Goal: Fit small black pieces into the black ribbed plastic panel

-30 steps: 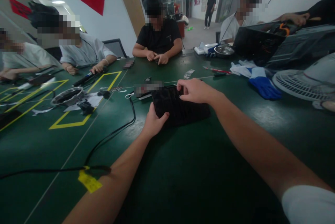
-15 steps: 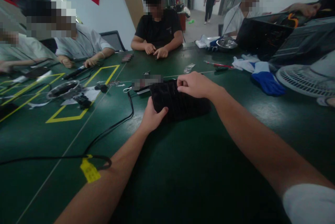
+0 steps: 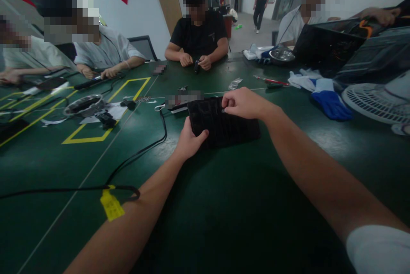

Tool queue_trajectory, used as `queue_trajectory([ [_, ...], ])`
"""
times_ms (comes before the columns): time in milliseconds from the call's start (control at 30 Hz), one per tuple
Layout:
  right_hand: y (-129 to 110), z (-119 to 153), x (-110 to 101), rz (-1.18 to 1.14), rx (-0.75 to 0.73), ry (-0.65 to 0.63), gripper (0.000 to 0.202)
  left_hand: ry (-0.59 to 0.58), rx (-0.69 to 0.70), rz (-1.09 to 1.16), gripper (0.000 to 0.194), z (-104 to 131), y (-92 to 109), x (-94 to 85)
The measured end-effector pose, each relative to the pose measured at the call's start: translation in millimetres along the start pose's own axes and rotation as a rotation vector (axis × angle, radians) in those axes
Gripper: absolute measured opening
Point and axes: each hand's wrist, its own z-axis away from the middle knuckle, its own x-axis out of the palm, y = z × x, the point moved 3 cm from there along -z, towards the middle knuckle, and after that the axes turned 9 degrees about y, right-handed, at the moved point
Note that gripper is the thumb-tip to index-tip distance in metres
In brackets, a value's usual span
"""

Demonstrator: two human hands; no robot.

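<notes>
A flat black panel with ridges and recesses on its face is tilted up above the green table. My left hand grips its left edge, thumb lying across the front and the other fingers hidden behind. Over the panel's upper edge, my right hand is closed in a pinch, its fingertips close to the panel face. A tiny pale glint shows at those fingertips, too small to name. Just behind the panel's upper left corner lies a dark device with a blurred-out screen and a white loop.
A black cable with a yellow tag crosses by my left forearm. To the left lie a metal ring and small black parts. Gloves, a white fan, a red-handled tool and a metal bowl are to the right. Co-workers sit around.
The whole view has shifted slightly. Both hands keep their places on the panel, the right one still pinched at its upper edge. The person opposite now holds up a small dark part.
</notes>
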Motion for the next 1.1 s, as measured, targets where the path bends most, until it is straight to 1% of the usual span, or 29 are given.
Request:
queue_trajectory([
  [267,0.1,0.2,0.6,-0.016,0.006,-0.011,0.012,-0.001,0.005,0.016,0.063,-0.3,-2.5,0.2],
  [400,0.8,0.0,1.1,-0.008,0.003,0.006,0.011,0.001,0.024,0.021,0.064,-0.4,-2.2,0.1],
  [533,1.1,-0.1,2.4,0.002,-0.012,0.004,0.011,0.008,0.003,0.004,0.061,-0.1,-2.1,0.0],
  [633,0.9,0.1,3.0,0.013,-0.015,0.010,0.012,0.009,0.008,0.006,0.062,0.0,-1.7,0.0],
  [1100,-3.2,1.3,3.8,0.092,0.031,0.044,0.012,0.014,0.018,-0.007,0.061,0.5,-1.7,-0.5],
])
